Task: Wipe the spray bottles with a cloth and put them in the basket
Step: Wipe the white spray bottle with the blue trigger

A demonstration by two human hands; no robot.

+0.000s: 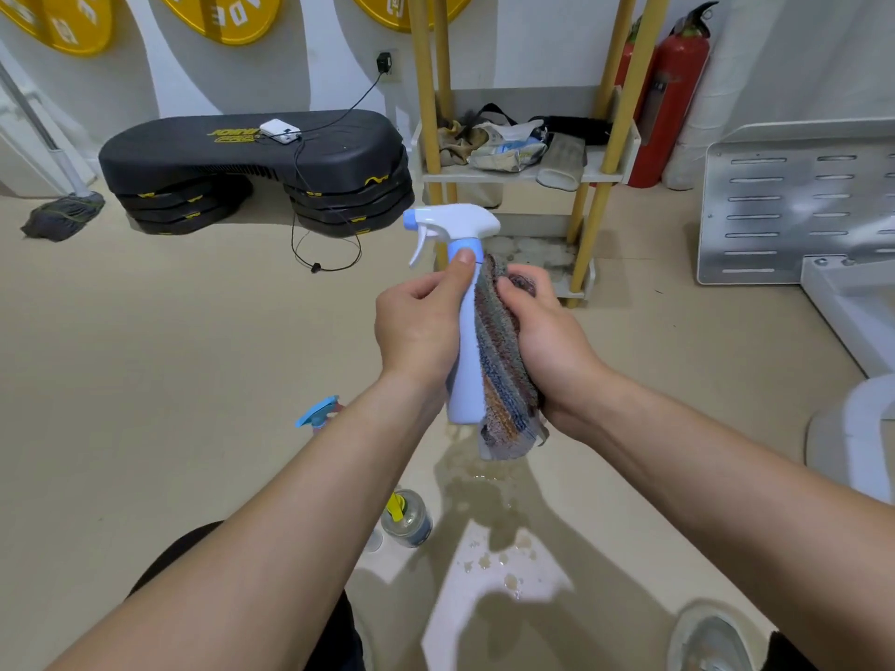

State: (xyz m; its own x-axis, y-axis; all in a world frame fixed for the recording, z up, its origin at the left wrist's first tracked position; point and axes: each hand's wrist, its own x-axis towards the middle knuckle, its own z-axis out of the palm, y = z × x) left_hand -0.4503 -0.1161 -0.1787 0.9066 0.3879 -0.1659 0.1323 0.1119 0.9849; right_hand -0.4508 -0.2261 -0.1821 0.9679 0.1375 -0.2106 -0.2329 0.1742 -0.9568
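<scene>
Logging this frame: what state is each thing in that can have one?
white spray bottle: upright, off the floor, gripped by left hand.
striped cloth: bunched in right hand, pressed against the bottle's side.
blue-topped sprayer: on the floor, partly hidden.
yellow-capped bottle: on the floor, untouched.
floor: wet patches.
</scene>
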